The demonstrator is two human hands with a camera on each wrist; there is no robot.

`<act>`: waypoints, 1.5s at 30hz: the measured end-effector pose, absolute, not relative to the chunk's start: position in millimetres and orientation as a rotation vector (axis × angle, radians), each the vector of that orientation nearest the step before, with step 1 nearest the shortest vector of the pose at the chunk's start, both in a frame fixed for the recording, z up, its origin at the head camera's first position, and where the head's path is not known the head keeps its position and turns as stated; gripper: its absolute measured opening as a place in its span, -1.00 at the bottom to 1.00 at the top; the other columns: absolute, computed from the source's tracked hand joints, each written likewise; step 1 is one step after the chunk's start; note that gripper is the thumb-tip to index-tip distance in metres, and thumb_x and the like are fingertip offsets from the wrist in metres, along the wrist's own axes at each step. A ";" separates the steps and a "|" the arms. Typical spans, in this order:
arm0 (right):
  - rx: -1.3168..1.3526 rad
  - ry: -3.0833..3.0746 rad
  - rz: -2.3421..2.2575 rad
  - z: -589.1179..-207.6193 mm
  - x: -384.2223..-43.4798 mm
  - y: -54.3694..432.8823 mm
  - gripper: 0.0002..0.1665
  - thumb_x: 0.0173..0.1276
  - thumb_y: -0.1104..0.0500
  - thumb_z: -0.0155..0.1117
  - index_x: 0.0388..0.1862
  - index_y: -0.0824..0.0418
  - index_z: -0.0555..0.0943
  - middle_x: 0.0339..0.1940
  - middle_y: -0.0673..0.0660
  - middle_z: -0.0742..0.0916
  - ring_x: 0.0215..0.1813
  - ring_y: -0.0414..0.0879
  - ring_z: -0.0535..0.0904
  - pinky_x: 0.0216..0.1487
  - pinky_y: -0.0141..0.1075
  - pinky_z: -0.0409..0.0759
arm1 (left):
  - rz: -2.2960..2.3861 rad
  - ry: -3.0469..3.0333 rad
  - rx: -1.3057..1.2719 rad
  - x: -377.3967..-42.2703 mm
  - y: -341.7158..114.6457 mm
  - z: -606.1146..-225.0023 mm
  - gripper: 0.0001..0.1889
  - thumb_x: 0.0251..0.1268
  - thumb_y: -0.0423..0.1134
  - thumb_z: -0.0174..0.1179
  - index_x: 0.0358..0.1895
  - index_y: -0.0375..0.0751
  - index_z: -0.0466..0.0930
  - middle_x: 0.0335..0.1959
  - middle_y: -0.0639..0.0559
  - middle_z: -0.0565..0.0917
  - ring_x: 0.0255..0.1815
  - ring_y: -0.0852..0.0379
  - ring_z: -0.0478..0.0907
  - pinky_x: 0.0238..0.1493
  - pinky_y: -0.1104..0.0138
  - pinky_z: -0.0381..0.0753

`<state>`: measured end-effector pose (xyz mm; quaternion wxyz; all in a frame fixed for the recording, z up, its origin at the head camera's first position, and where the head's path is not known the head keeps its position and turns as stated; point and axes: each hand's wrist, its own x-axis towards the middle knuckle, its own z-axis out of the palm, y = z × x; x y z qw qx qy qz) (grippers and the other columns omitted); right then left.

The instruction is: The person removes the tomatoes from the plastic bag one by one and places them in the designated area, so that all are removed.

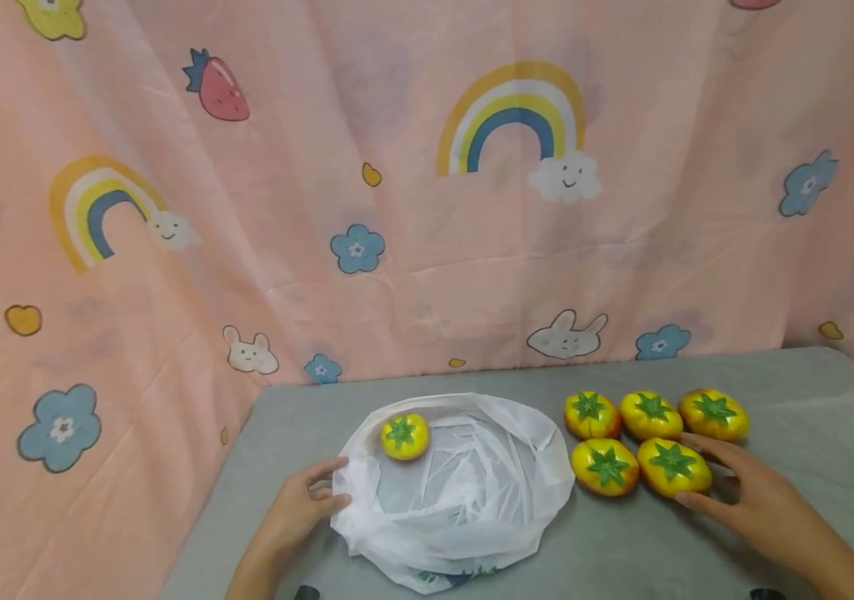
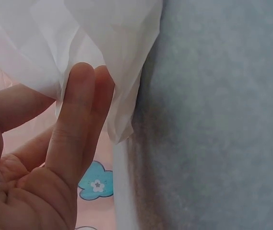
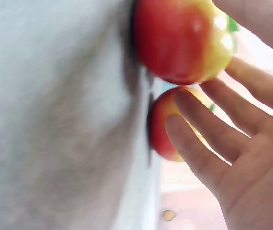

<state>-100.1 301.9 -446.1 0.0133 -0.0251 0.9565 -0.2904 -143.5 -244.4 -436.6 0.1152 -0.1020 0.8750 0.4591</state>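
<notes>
A white plastic bag lies spread with its mouth open upward. Inside, toward the far left, sits one yellow toy persimmon with a green leafy top. My left hand pinches the bag's left edge; the left wrist view shows the thin plastic between its fingers. At the right, my right hand has thumb and fingers on opposite sides of the near-right persimmon, holding it on the table. Its red-and-yellow side shows in the right wrist view, with another persimmon beyond.
Left of the held one is another persimmon. Behind them stand three more in a row, including the far-right persimmon. The grey table meets a pink patterned curtain at the back. Dark objects poke in at the lower edge.
</notes>
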 end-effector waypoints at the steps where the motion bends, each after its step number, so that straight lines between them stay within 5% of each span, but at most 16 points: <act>1: -0.067 2.990 -0.896 -444.0 -100.3 301.3 0.05 0.20 -0.25 0.42 0.44 0.36 0.29 0.36 0.53 0.41 0.19 0.46 0.46 -0.01 0.22 0.61 | 1.349 2.564 -0.295 -144.0 -244.3 -436.9 -0.37 0.12 -0.20 0.45 0.33 -0.04 0.52 0.32 -0.26 0.49 -0.08 0.11 0.64 0.08 0.09 0.69; 13: -0.069 3.007 -0.834 -394.8 -108.8 266.1 0.08 0.24 -0.39 0.29 0.50 0.26 0.25 0.43 0.50 0.36 0.33 0.50 0.27 0.14 0.52 0.27 | 1.356 2.569 -0.268 -143.9 -245.2 -436.2 -0.36 0.13 -0.21 0.44 0.34 -0.06 0.51 0.32 -0.30 0.49 0.05 -0.02 0.67 0.10 0.04 0.68; 19: -0.222 3.056 -0.909 -383.0 -111.4 240.7 -0.09 0.24 -0.29 0.37 0.45 0.08 0.34 0.42 0.37 0.44 0.35 0.41 0.33 0.15 0.50 0.31 | 1.365 2.574 -0.287 -144.0 -243.6 -435.2 -0.37 0.13 -0.22 0.44 0.33 -0.07 0.51 0.32 -0.32 0.48 0.00 0.03 0.67 0.07 0.06 0.70; 27: -0.421 3.027 -1.040 -370.3 -120.0 210.9 -0.19 0.26 -0.21 0.38 0.40 0.09 0.42 0.37 0.26 0.55 0.34 0.28 0.45 0.23 0.37 0.40 | 1.420 2.554 -0.292 -142.9 -243.4 -432.8 -0.35 0.13 -0.24 0.45 0.35 -0.09 0.49 0.30 -0.31 0.49 0.02 0.01 0.67 0.09 0.04 0.69; 35: -0.488 2.911 -1.080 -368.2 -133.1 183.6 -0.21 0.28 -0.23 0.35 0.42 0.02 0.42 0.42 0.26 0.50 0.40 0.30 0.41 0.24 0.36 0.42 | 1.469 2.552 -0.235 -142.6 -243.7 -433.8 -0.37 0.13 -0.31 0.42 0.34 -0.15 0.49 0.23 -0.28 0.55 -0.15 0.10 0.69 -0.09 0.23 0.73; 45: -0.625 2.830 -1.070 -368.2 -151.7 147.4 -0.27 0.32 -0.19 0.33 0.41 0.00 0.44 0.40 0.17 0.54 0.41 0.23 0.43 0.33 0.30 0.40 | 1.462 2.545 -0.257 -143.9 -243.3 -433.0 -0.36 0.13 -0.31 0.42 0.35 -0.14 0.48 0.25 -0.31 0.54 -0.05 0.06 0.70 -0.01 0.14 0.73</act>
